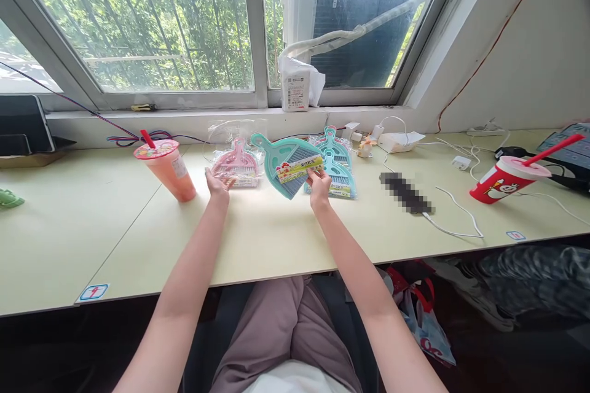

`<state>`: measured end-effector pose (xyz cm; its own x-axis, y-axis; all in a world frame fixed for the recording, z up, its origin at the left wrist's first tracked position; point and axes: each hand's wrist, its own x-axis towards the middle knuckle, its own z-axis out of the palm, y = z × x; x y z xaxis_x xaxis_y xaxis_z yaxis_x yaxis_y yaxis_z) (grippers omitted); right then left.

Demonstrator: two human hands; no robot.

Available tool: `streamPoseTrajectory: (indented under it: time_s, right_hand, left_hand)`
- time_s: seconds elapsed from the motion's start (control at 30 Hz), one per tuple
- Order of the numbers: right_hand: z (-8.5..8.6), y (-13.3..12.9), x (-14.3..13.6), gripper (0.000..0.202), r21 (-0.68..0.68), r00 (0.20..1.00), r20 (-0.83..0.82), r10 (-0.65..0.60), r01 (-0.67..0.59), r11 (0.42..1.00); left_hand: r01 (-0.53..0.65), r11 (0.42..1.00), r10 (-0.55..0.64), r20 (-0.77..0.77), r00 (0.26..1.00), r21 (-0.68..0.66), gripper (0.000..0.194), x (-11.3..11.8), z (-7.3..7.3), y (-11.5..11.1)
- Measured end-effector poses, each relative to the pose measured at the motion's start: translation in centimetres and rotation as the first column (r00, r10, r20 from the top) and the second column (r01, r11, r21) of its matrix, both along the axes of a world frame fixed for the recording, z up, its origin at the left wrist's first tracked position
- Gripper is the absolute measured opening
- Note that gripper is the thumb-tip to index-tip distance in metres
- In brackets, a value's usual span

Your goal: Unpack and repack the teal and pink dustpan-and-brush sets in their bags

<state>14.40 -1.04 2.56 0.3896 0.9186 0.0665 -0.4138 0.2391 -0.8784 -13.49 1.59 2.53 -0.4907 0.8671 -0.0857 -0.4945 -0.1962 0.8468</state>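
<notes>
A pale counter (271, 239) spans the middle of the frame. Above its center, the person holds up a mint-green dustpan (275, 161), tilted, its rounded handle pointing to the upper left. A brush (294, 172) with gray-blue bristles lies against its face, and a yellow label (299, 168) with red and dark printing crosses both. Just left of center, a smaller-looking pink dustpan (238, 166) lies on the counter in clear plastic; right of center, two green sets (338, 179) lie in wrappers, one behind the other.

The right hand (319, 187) is closed on the lower right edge of the green dustpan, by the label's end. The left hand (219, 184) is partly open, with fingers spread at the near left edge of the pink pack; whether it grips the plastic cannot be told.

The raised dustpan and right hand hide part of the green sets. Glare blurs the plastic's outline, the label's small print is unreadable, and a dark oblong thing (405, 193) at right is pixelated.
</notes>
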Motion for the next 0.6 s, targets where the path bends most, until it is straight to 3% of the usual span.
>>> streamPoseTrajectory:
  time_s: [0.17, 0.37, 0.47, 0.6]
  right_hand:
    - [-0.2, 0.1, 0.2, 0.027, -0.004, 0.997, -0.067, -0.031, 0.031, 1.0]
    - [-0.7, 0.4, 0.2, 0.027, -0.008, 0.995, -0.078, -0.057, 0.056, 0.998]
    - [-1.0, 0.6, 0.1, 0.026, -0.028, 0.991, -0.112, -0.077, 0.074, 0.997]
    - [-1.1, 0.6, 0.0, 0.024, -0.043, 0.983, -0.154, -0.1, 0.094, 0.995]
  left_hand:
    - [0.267, 0.962, -0.27, -0.059, 0.961, -0.051, 0.024, 1.2, 0.5, -0.2]
    - [0.127, 0.991, -0.123, 0.101, 0.987, -0.041, 0.021, 1.3, 0.4, -0.1]
    - [0.197, 0.98, -0.191, 0.153, 0.97, -0.021, 0.039, 1.0, 0.4, -0.7]
    - [0.454, 0.88, -0.471, 0.143, 0.87, 0.136, 0.089, 2.1, 0.5, -1.9]
